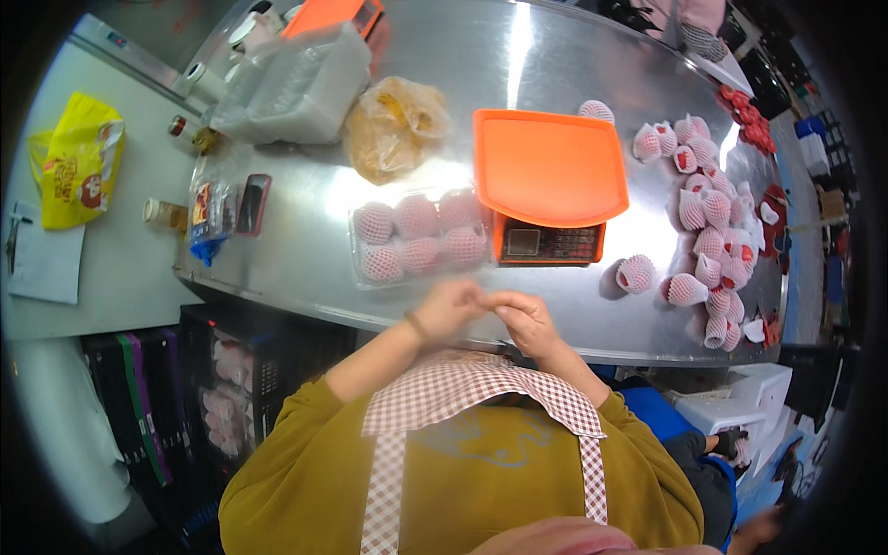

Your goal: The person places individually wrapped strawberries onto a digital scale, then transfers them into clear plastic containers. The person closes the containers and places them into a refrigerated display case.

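My left hand (451, 305) and my right hand (524, 319) meet at the fingertips above the near edge of the steel table (305, 270). The left is blurred, and whether anything small is between the fingers cannot be told. Just beyond them lies a clear plastic clamshell box (356, 267) of fruit in pink foam nets (420, 255). To its right stands a digital scale (551, 243) with an orange tray (551, 166). One netted fruit (635, 274) sits right of the scale, near a large pile of netted fruit (711, 208).
Stacked clear plastic containers (305, 87), a knotted plastic bag (395, 132) and a phone (254, 205) occupy the table's left part. A yellow bag (83, 163) lies on the side table. Black crates (229, 374) stand below at left. Another person (694, 21) is at the far right.
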Demonstrator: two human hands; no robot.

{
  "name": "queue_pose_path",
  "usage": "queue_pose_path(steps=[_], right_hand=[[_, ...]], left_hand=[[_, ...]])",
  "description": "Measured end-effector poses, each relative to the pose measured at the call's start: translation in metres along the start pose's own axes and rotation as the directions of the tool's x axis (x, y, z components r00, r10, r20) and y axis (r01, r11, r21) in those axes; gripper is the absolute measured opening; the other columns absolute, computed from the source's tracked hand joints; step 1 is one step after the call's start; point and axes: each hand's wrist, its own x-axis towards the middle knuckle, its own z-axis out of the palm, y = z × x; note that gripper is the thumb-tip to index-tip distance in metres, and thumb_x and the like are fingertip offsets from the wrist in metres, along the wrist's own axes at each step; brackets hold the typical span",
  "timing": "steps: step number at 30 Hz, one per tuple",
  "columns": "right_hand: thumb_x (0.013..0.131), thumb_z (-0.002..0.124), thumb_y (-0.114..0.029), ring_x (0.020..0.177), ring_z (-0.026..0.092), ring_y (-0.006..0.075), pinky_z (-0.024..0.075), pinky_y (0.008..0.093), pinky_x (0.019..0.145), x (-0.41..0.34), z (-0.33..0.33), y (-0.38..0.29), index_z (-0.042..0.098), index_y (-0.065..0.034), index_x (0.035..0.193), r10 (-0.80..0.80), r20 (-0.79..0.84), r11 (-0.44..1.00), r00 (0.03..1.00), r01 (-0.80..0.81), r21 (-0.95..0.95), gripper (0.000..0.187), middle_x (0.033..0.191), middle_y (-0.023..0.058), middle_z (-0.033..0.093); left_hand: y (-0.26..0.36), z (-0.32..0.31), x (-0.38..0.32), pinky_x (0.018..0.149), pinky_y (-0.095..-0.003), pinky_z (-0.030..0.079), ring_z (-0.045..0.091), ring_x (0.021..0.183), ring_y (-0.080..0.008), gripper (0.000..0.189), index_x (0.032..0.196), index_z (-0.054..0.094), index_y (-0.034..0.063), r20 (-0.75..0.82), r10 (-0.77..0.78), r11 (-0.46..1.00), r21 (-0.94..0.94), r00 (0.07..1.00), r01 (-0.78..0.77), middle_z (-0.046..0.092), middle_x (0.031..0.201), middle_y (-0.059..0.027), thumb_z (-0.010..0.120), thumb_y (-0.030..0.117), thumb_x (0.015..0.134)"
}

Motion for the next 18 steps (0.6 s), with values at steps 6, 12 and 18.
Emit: queue_pose_path(steps=[6, 12, 18], right_hand=[[0.088, 0.063, -0.011, 0.117, 0.058, 0.0294, 0.0455, 0.0385, 0.1, 0.007, 0.012, 0.007, 0.055, 0.0016, 0.127, -0.187, -0.135, 0.819, 0.973, 0.078, -0.569, 0.042, 0.124, 0.0195, 0.061], [0.085, 0.071, -0.02, 0.124, 0.052, 0.0295, 0.0458, 0.04, 0.099, 0.007, -0.013, 0.046, 0.043, 0.0003, 0.137, -0.028, -0.326, 0.869, 0.945, -0.138, -0.476, 0.063, 0.134, 0.0194, 0.052], [0.087, 0.072, -0.026, 0.115, 0.057, 0.0263, 0.0467, 0.0379, 0.095, 0.007, -0.022, 0.08, 0.045, 0.0019, 0.134, 0.196, -0.438, 0.947, 0.877, -0.284, -0.146, 0.061, 0.126, 0.0189, 0.057]], left_hand=[[-0.006, 0.009, 0.016, 0.08, -0.0391, 0.051, 0.065, 0.088, -0.0291, 0.021, 0.1, 0.065, 0.0015, 0.366, 0.076, 0.841, 0.477, 0.928, -0.256, 0.068, 0.096, -0.0169, 0.064, 0.015, 0.084], [0.006, -0.091, 0.078, 0.082, -0.0435, 0.047, 0.059, 0.094, -0.036, 0.027, 0.093, 0.064, 0.0029, -0.338, 0.56, 0.509, 0.86, 0.757, 0.008, 0.063, 0.1, -0.0185, 0.069, 0.026, 0.081], [-0.01, -0.152, 0.088, 0.079, -0.0427, 0.047, 0.059, 0.092, -0.0348, 0.046, 0.088, 0.064, 0.003, -0.393, 0.394, 0.473, 0.862, 0.831, 0.183, 0.063, 0.094, -0.0185, 0.071, 0.048, 0.078]])
